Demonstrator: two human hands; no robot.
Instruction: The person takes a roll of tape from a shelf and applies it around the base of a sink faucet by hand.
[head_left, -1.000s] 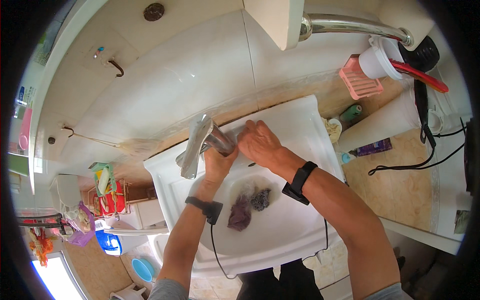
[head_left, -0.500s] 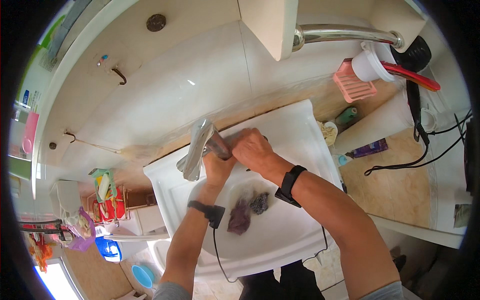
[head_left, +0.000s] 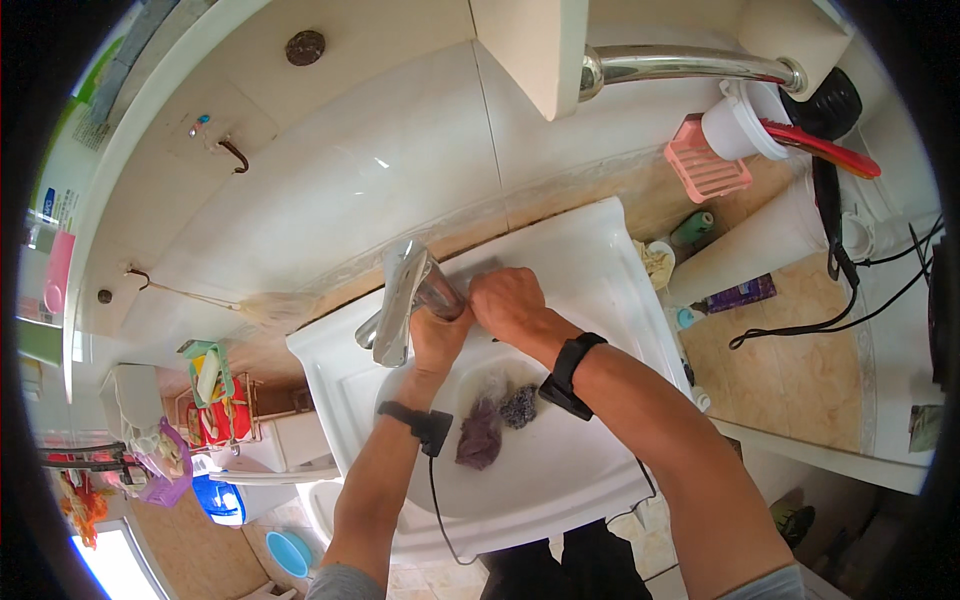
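My left hand [head_left: 438,337] is closed at the lower body of the chrome faucet [head_left: 437,290], with most of its fingers hidden. Right beside it, my right hand [head_left: 507,303] is curled into a fist over the back of the white washbasin [head_left: 630,290]; whatever it holds, if anything, is out of sight. Below my wrists, a wet purple cloth [head_left: 480,435] lies in the bowl, and a dark speckled cloth [head_left: 519,407] touches its upper right side. Each wrist wears a black strap.
A pink soap dish [head_left: 707,165] and a white cup [head_left: 735,130] hang on the wall at right, near a black cable [head_left: 800,330]. A chrome bar [head_left: 690,65] juts out above. On the left are a purple basket [head_left: 165,480] and a blue basin [head_left: 289,552].
My right hand has shifted slightly, its fist now more rounded, and the right forearm has moved a little left. My left hand stays at the faucet. The cloths lie where they were.
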